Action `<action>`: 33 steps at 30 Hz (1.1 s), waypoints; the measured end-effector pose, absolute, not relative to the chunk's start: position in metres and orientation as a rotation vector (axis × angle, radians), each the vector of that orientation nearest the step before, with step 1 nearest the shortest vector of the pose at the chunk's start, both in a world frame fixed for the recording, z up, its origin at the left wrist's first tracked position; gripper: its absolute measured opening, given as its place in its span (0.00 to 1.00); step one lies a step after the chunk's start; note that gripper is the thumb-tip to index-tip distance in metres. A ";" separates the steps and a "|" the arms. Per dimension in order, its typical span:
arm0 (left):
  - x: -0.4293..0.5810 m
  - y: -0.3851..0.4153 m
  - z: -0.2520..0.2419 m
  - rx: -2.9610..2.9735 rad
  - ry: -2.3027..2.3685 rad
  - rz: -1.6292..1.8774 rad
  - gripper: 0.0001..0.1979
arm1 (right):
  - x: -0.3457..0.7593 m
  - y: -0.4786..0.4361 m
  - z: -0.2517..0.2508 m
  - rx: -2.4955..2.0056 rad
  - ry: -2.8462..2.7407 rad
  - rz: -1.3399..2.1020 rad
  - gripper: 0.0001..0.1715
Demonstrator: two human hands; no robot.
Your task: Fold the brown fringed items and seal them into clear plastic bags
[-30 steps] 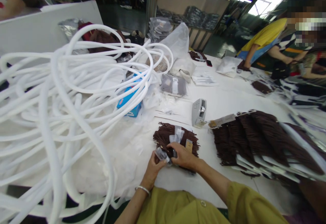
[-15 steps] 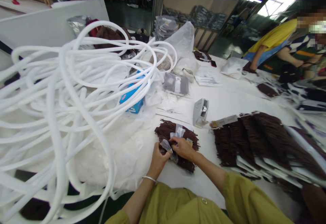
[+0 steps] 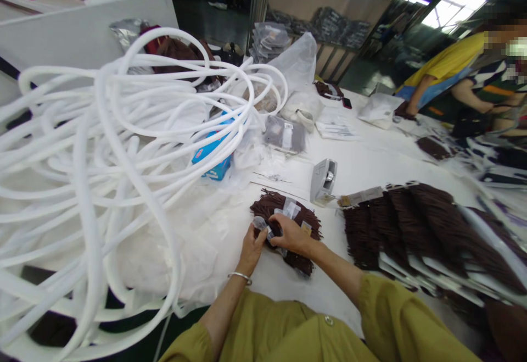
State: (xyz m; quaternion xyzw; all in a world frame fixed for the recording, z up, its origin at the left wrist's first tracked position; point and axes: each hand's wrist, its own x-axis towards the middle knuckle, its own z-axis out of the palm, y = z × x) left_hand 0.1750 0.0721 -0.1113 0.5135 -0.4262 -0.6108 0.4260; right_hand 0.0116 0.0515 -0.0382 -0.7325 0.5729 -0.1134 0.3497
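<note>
A dark brown fringed textile bundle (image 3: 274, 201) lies on the table in front of me, with a clear plastic band (image 3: 291, 208) across its upper part. At its left edge, my left hand (image 3: 251, 248) pinches a small clear plastic strip (image 3: 260, 222) between thumb and fingers. My right hand (image 3: 291, 235) rests over the bundle, its thumb and forefinger closed on the same plastic strip. A yellowish tag (image 3: 306, 228) shows beside the right hand. The hands cover part of the bundle's middle.
A tape dispenser (image 3: 323, 181) stands behind the bundle. Stacked brown fringed pieces (image 3: 411, 219) lie to the right. Coiled white tubing (image 3: 88, 186) fills the left, with a blue box (image 3: 218, 168) beneath it. A bagged grey item (image 3: 284, 134) sits farther back. Co-workers stand at the far right.
Both hands have shifted slightly left and up with the plastic strip, and the fingertips are closer together. The bundle stays almost in place.
</note>
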 end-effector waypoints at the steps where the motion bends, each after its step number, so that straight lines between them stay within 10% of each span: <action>1: 0.176 0.072 -0.111 1.284 -1.067 -1.531 0.25 | 0.015 0.054 -0.040 -1.923 1.519 -0.286 0.27; 27: 0.209 0.090 -0.116 1.590 -1.234 -1.794 0.23 | 0.063 0.083 -0.060 -2.201 1.838 0.068 0.11; 33: 0.223 0.087 -0.111 1.453 -2.086 -0.620 0.40 | 0.054 0.102 -0.046 -2.185 1.757 -0.041 0.15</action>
